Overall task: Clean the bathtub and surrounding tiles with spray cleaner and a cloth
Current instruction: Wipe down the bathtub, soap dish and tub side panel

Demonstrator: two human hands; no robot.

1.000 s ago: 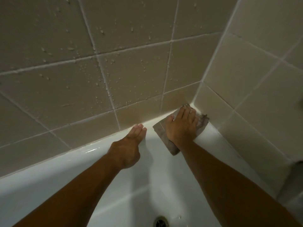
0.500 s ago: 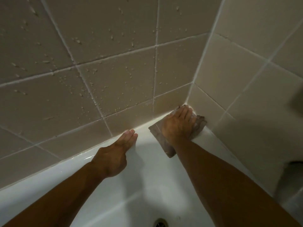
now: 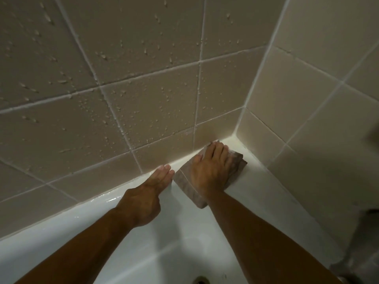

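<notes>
The step in hand, by my judgement, is wiping the bathtub (image 3: pixel 61 226) ledge at the corner where the two tiled walls meet. To do it well, the cloth (image 3: pixel 185 184) wants firm, flat pressure carried right into the seam between ledge and tiles (image 3: pixel 143 103), since residue tends to collect along that joint. The stroke is best drawn along the ledge in one direction, not scrubbed in place, and the cloth refolded once a face is soiled. The wall tiles behind the ledge carry many droplets (presumably cleaner or rinse water; which cannot be told), so they appear to need wiping yet.

Right hand (image 3: pixel 209 171): palm down on the cloth, fingers straight and close together, fingertips reaching the wall joint near the corner. It presses the cloth; it does not clutch it.

Left hand (image 3: pixel 143 199): resting on the ledge just beside the cloth's near edge, fingers extended and together, tips at the foot of the tiles. It holds nothing and looks to be serving as a brace. Whether it touches the cloth cannot be told.

The cloth lies folded on the white ledge, close to the corner, one end overhanging toward the basin. A drain (image 3: pixel 202 280) shows at the bottom edge. No spray bottle is in view.
</notes>
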